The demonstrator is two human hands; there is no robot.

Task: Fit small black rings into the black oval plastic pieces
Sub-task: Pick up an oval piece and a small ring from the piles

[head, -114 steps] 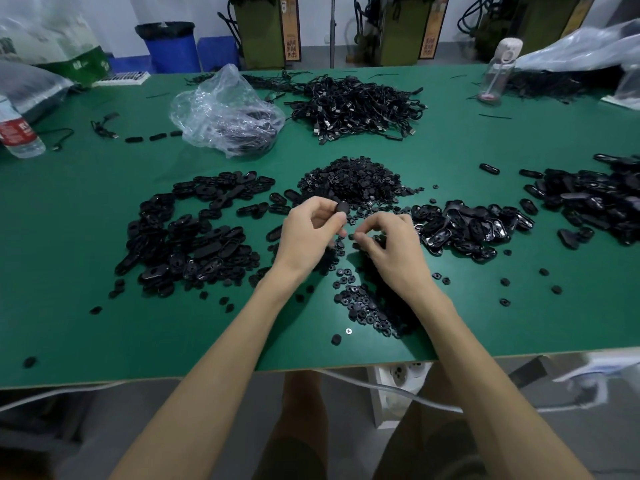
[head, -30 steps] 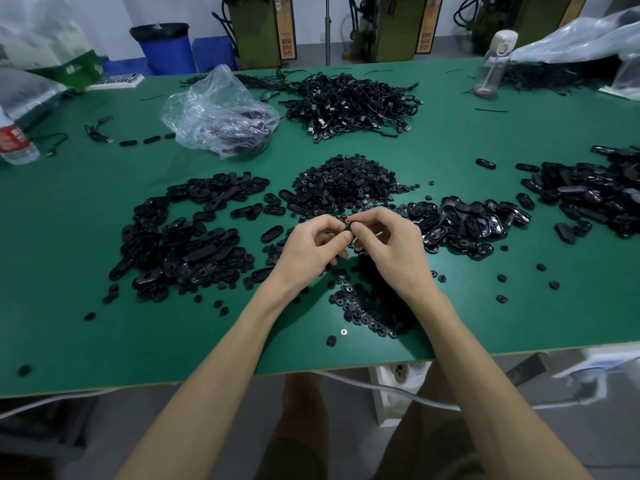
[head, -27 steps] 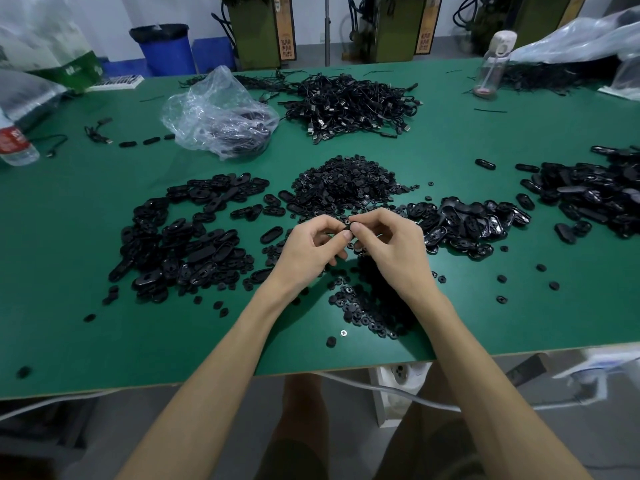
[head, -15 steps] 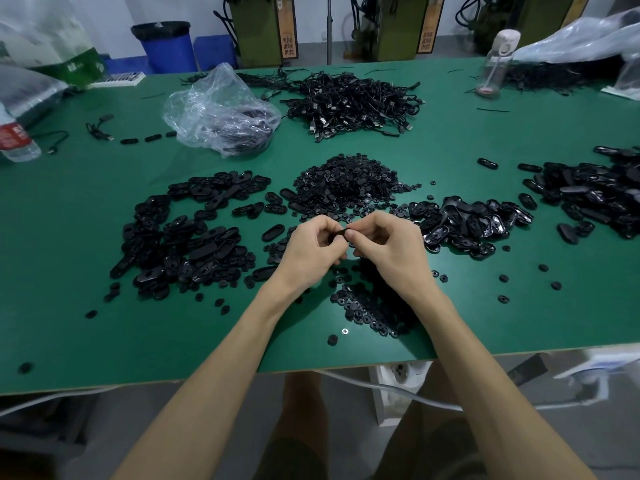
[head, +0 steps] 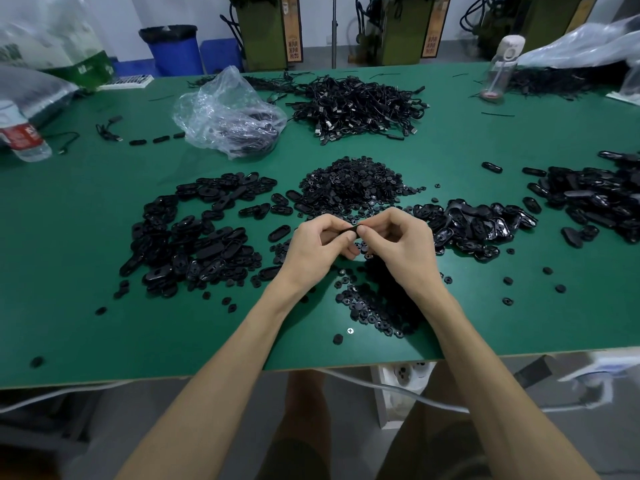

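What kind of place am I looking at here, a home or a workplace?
Most likely a small factory assembly bench: a green table heaped with piles of black oval pieces and rings, a tangle of cables, and machines standing behind it.

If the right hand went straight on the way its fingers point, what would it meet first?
Its fingers point left, where the right hand pinches the oval piece; pushing on, it would likely meet the left hand gripping the other end. Depth is hard to judge.
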